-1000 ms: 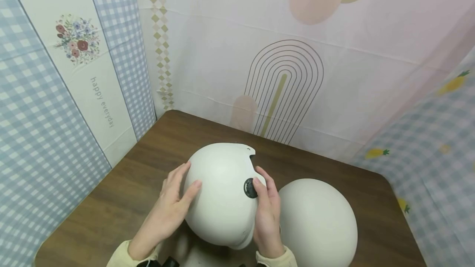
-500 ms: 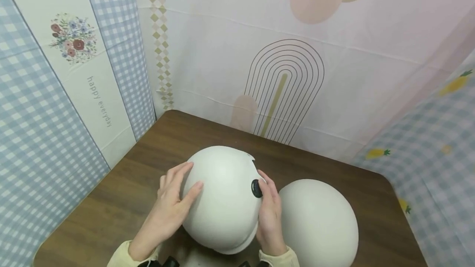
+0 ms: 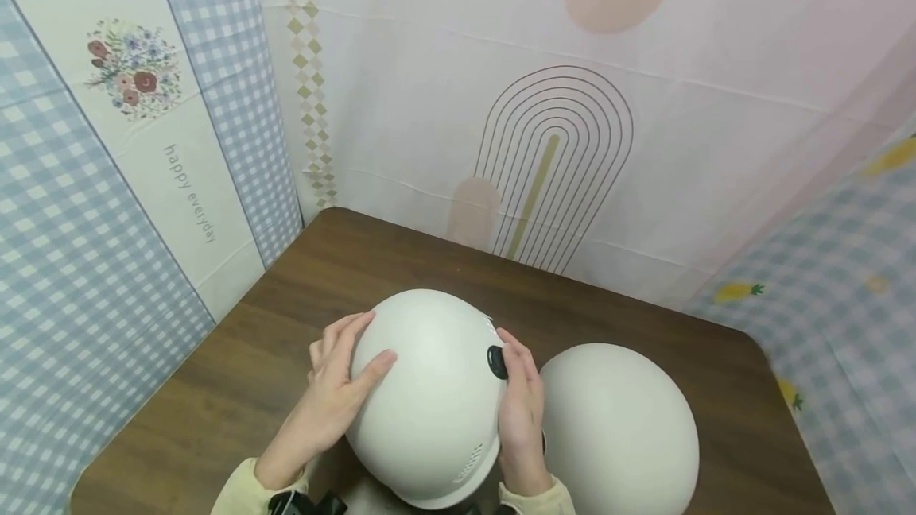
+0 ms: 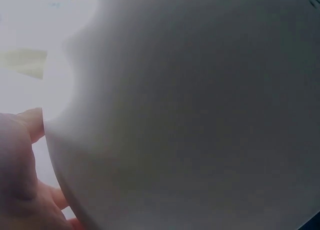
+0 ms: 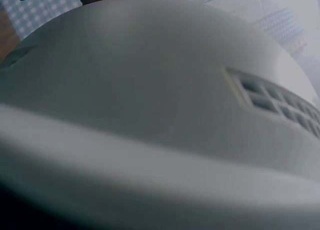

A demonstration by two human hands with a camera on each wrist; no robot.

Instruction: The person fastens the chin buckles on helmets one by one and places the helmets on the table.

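Note:
A white helmet [image 3: 429, 388] is held between both hands over the near part of the table in the head view. My left hand [image 3: 336, 388] holds its left side, thumb on the shell and fingers around the far side. My right hand [image 3: 521, 412] grips its right edge, the thumb beside a round black piece [image 3: 497, 362]. A patch of vent slots [image 3: 470, 463] shows low on the near side, above a rim; vents [image 5: 280, 102] also appear in the right wrist view. In the left wrist view, the smooth shell [image 4: 175, 115] fills most of the picture beside the hand [image 4: 20, 170].
To the right, a second white rounded dome [image 3: 619, 427] stands on the brown wooden table [image 3: 215, 372], close to my right hand. Patterned cloth [image 3: 401, 102] hangs behind the table, and checked cloth [image 3: 64, 213] hangs at its left side.
The helmet has turned in my hands and come slightly nearer. Its notched edge at the far right has gone out of sight, while the vent slots on the near side have appeared.

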